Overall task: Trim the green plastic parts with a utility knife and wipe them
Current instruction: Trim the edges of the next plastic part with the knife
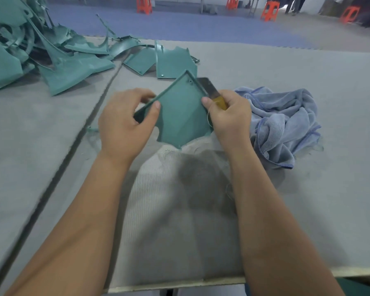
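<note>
Green plastic part (182, 112), flat with a raised rim and ragged lower edge, pinched by the left hand (124, 122); right hand (229, 116) grips a utility knife (212, 91), blade at its two-o'clock edge, above the grey table (308, 210); blue cloth (286, 122) at three o'clock.

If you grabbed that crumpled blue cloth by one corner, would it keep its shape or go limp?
The blue cloth would probably go limp: it already lies in soft, sagging folds on the table. It looks like fluffy towelling, so likely light and not slippery.
</note>
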Motion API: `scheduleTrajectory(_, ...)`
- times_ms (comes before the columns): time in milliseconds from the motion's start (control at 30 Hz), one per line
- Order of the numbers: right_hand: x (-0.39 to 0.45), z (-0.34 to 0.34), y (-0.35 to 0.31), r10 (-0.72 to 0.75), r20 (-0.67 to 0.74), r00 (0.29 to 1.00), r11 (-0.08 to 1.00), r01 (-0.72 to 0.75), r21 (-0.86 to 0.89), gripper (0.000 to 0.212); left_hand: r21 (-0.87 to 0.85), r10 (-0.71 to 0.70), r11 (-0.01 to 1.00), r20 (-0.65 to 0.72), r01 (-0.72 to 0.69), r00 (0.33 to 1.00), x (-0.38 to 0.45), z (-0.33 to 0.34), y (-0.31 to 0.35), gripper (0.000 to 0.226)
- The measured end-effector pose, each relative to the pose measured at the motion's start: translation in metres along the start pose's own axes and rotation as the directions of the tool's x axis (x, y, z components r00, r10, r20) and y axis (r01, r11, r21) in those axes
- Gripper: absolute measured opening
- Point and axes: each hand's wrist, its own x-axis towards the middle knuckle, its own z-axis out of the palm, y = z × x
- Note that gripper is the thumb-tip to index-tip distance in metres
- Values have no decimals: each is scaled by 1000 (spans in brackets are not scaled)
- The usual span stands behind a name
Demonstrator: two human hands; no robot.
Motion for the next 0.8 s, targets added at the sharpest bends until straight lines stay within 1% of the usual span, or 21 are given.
scheduleTrajectory(67, 0, -1, 2, -6, -94, 996, 978, -13, -207, 20, -7, 57, 998, -24, -58, 998, 1, 2, -1, 29)
scheduleTrajectory(100, 2, -2, 2, 17, -136, 991, 963, -53, -265, 24, -17, 50, 999, -41, -51, 998, 1, 3, -2, 32)
scheduleTrajectory(133, 2, -3, 3, 57, -172, 983, 956, -103, -275, 29, -21, 27, 999, -70, -29, 997, 1, 4, -1, 35)
scheduleTrajectory(167, 3, -2, 3, 110, -208, 972, 960, -158, -233, 35, -21, 1, 1000, -108, -3, 994, -1, 6, -1, 36)
scheduleTrajectory(200, 4, -2, 4, 169, -242, 955, 969, -206, -136, 39, -32, -22, 999, -141, 18, 990, -2, 8, -1, 36)
scheduleTrajectory(233, 4, -1, 4, 233, -268, 935, 971, -240, 6, 41, -73, -59, 996, -157, 48, 986, -4, 9, 0, 34)
scheduleTrajectory(267, 5, -1, 4, 303, -273, 913, 950, -265, 168, 39, -144, -133, 983, -142, 112, 981, -4, 11, 2, 31)
scheduleTrajectory(300, 5, 0, 3, 379, -250, 891, 900, -292, 325, 36, -226, -246, 949, -86, 222, 965, -4, 13, 4, 28)
scheduleTrajectory(333, 6, 1, 3, 457, -194, 868, 820, -327, 469, 34, -298, -370, 885, 12, 357, 929, -3, 16, 6, 26)
scheduleTrajectory(367, 6, 4, 4, 531, -107, 841, 713, -375, 593, 34, -344, -475, 800, 140, 493, 869, -4, 19, 6, 24)
scheduleTrajectory(400, 6, 6, 5, 594, -2, 804, 599, -441, 668, 34, -364, -541, 706, 277, 608, 794, -4, 24, 4, 21)
scheduleTrajectory(433, 5, 10, 5, 638, 99, 764, 513, -518, 684, 32, -358, -567, 628, 397, 691, 722, -5, 27, 3, 18)
scheduleTrajectory(467, 3, 13, 5, 654, 178, 736, 487, -588, 646, 29, -331, -563, 594, 480, 733, 673, -7, 30, 2, 17)
scheduleTrajectory(500, 1, 16, 5, 647, 228, 728, 513, -636, 576, 25, -307, -543, 602, 520, 737, 660, -8, 32, 2, 19)
scheduleTrajectory(533, -1, 19, 6, 628, 250, 737, 568, -654, 499, 22, -303, -522, 618, 532, 726, 667, -8, 32, 2, 23)
scheduleTrajectory(600, -4, 23, 7, 588, 262, 765, 654, -640, 403, 16, -336, -499, 623, 524, 706, 690, -10, 33, 3, 24)
scheduleTrajectory(700, -8, 26, 4, 510, 339, 790, 688, -612, 390, 4, -338, -524, 606, 512, 720, 681, -9, 32, 3, 29)
scheduleTrajectory(767, -9, 29, 3, 454, 373, 809, 717, -580, 387, 3, -368, -531, 586, 498, 722, 685, -7, 32, 4, 36)
scheduleTrajectory(800, -9, 30, 2, 447, 366, 816, 734, -569, 372, 2, -398, -543, 566, 479, 722, 690, -6, 31, 4, 37)
